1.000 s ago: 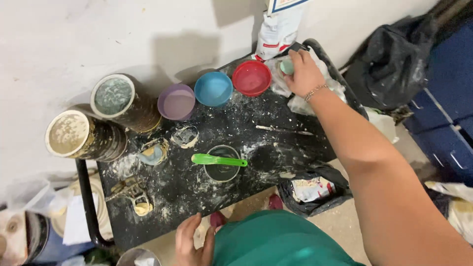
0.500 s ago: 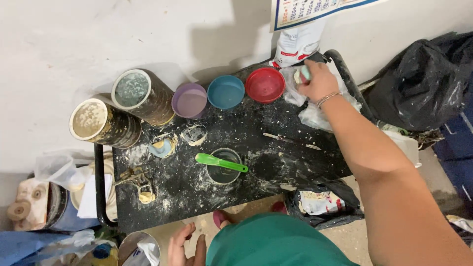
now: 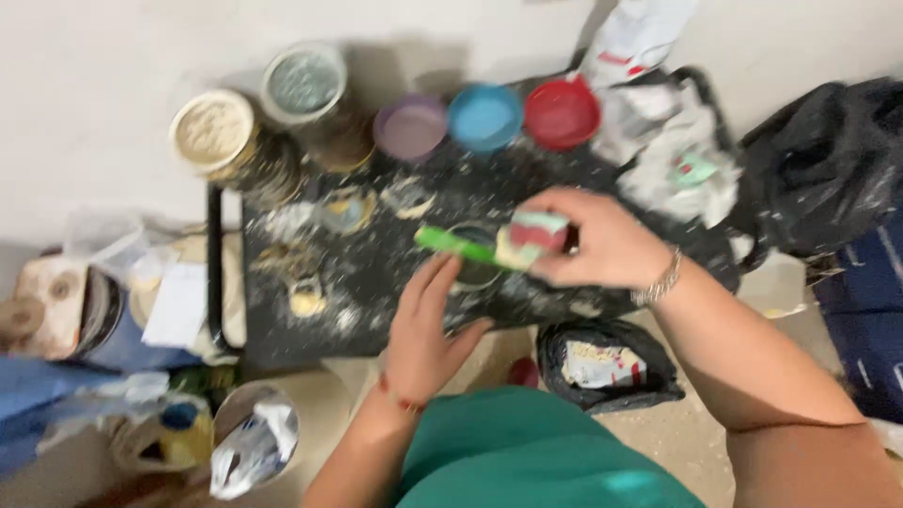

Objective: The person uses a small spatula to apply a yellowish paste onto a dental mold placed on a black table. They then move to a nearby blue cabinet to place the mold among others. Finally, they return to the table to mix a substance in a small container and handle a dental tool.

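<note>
My right hand (image 3: 602, 240) is closed around a small paint-smeared pot (image 3: 534, 237), held over the middle of the black, paint-spattered table (image 3: 376, 282). My left hand (image 3: 423, 325) reaches up from below with its fingers spread, close to the pot and a small open can (image 3: 475, 273) on the table. A green stick (image 3: 451, 243) lies across that can. The frame is blurred by motion.
Purple (image 3: 409, 127), blue (image 3: 484, 118) and red (image 3: 562, 113) lids line the table's far edge, with two large paint cans (image 3: 212, 132) at the left. Crumpled rags (image 3: 673, 141) lie at the right, a black bag (image 3: 828, 169) beyond. Clutter sits on the floor at left.
My right hand has come back from the rags at the far right corner to the table's middle with the small pot. My left hand has risen from the near edge toward it.
</note>
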